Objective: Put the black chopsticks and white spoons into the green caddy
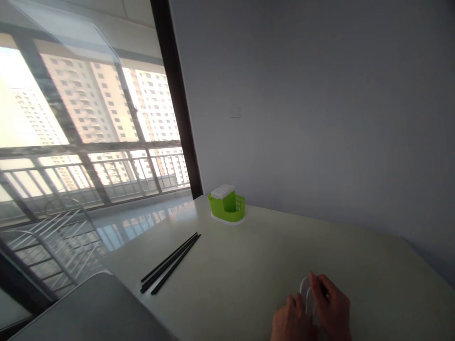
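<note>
At the lower right, my left hand and my right hand are close together over the table. Between them is a looped white item, perhaps a cord; its lower part is hidden by my hands. Fingers of both hands are curled against it. A small dark gap shows between the thumb and fingers of my right hand. Several black chopsticks lie fanned on the table to the left. Near the wall stands a green basket with a white ridged lid and a white base.
A grey chair back stands at the table's lower left edge. Behind the table is a plain grey wall with a small square plate. Large windows and a metal rack are on the left.
</note>
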`<state>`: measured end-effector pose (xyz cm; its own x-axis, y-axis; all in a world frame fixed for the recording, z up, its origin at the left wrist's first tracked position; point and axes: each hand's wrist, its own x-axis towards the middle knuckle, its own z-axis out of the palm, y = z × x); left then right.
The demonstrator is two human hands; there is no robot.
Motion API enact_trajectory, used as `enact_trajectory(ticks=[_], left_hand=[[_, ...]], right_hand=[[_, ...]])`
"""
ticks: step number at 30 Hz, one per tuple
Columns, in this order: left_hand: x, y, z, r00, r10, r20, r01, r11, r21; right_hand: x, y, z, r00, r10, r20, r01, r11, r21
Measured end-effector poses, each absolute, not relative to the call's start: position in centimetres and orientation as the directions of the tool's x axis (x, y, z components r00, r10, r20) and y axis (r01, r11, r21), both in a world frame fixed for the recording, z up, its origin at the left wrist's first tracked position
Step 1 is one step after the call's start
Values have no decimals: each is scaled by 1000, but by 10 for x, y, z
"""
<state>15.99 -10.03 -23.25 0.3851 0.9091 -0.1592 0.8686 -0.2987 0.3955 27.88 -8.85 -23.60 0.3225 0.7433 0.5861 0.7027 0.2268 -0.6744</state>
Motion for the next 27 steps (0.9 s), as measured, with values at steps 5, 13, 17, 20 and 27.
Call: enact_trajectory(ticks=[5,13,17,20,27], left_hand=[[107,-81,-226,356,933,54,839,-345,420],[-81,-15,-205,-92,952,293,991,59,119],[-151,-3,-209,-287,927,241,951,306,-47],[-176,-1,-217,-350,924,154,932,360,-43],[-179,-3,-212,-249,966,72,966,252,-47]], right_hand=[[273,-91,-242,199,730,654,757,310,-576],[261,-90,-248,-23,648,762,773,495,-398],[255,-90,-252,-138,579,804,782,561,-270],[252,-89,-253,-169,560,811,788,571,-230],[252,-89,-259,-223,575,787,782,587,-207]])
